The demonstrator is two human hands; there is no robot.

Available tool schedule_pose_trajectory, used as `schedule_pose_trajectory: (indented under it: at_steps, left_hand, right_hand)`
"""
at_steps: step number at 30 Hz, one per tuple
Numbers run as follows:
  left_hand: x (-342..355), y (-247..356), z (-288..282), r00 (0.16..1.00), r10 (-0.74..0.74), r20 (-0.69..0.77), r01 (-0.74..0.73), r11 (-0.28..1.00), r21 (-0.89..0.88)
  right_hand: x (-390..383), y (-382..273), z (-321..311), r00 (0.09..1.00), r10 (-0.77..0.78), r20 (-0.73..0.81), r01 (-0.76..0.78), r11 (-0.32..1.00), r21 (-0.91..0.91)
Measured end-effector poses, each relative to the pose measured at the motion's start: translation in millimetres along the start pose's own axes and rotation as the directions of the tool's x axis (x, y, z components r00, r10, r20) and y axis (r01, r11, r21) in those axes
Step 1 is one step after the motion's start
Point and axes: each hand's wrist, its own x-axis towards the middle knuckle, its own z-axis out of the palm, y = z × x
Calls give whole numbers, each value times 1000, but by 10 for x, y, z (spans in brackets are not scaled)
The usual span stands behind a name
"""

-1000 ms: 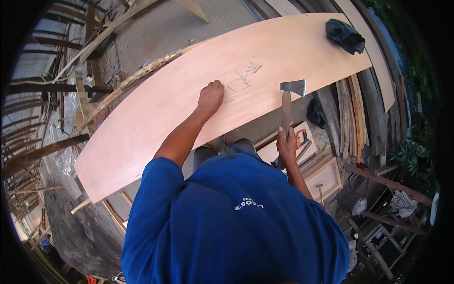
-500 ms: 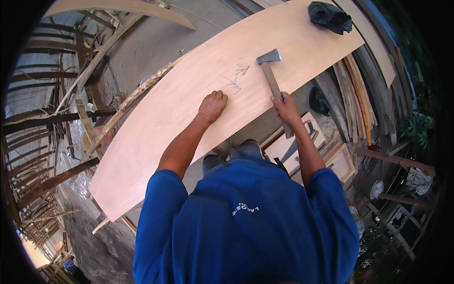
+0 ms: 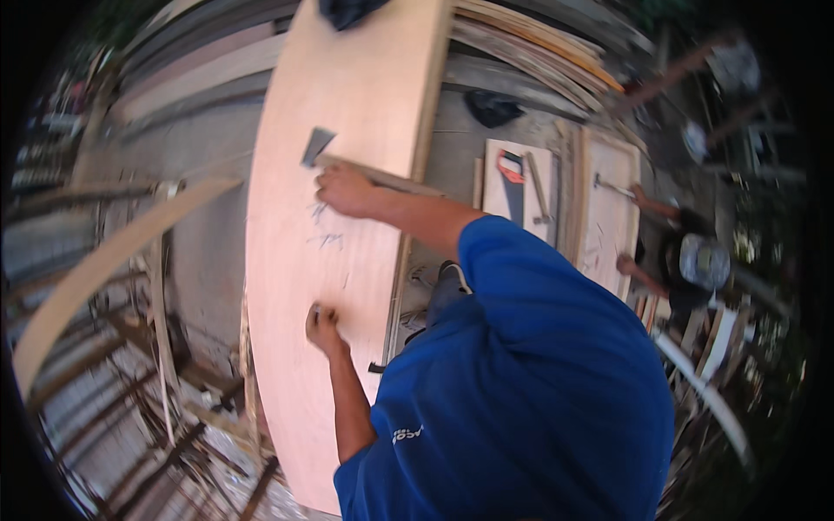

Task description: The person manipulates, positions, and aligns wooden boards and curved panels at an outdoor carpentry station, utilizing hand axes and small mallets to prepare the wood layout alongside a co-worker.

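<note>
- Our right hand (image 3: 343, 189), clamped on the wooden-handled steel hatchet (image 3: 317, 146), strikes best near the pencil marks mid-frame.
- Our left hand (image 3: 320, 326), curled shut, presses the pale plywood sheet (image 3: 347, 95); we keep it low.

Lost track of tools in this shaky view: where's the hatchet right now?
In the head view, the hatchet lies across the plywood sheet upper centre, its handle gripped by the right hand, just above the pencil marks.

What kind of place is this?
Probably an outdoor woodworking yard. A big plywood sheet lies flat, stacked planks sit beside it, and a handsaw rests on a board.
</note>
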Motion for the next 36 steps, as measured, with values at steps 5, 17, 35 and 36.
schedule_pose_trajectory:
  at_steps: [5, 17, 35, 36]
  left_hand:
    - [-83, 55, -324, 980, -193, 46, 197, 920, -339]
    - [411, 290, -409, 919, -298, 257, 372, 871, -321]
    - [581, -17, -437, 813, -227, 536, 431, 854, -291]
    - [546, -36, -464, 794, -217, 568, 440, 850, -290]
  right_hand:
    - [-338, -129, -192, 989, 16, -150, -14, 1000, 12]
    - [-2650, -171, -512, 361, 909, 211, -348, -78, 934]
    - [-4791, -1814, 1202, -30, 589, 808, -36, -808, 588]
    - [-4851, -1824, 1158, -3, 617, 787, 24, -787, 617]
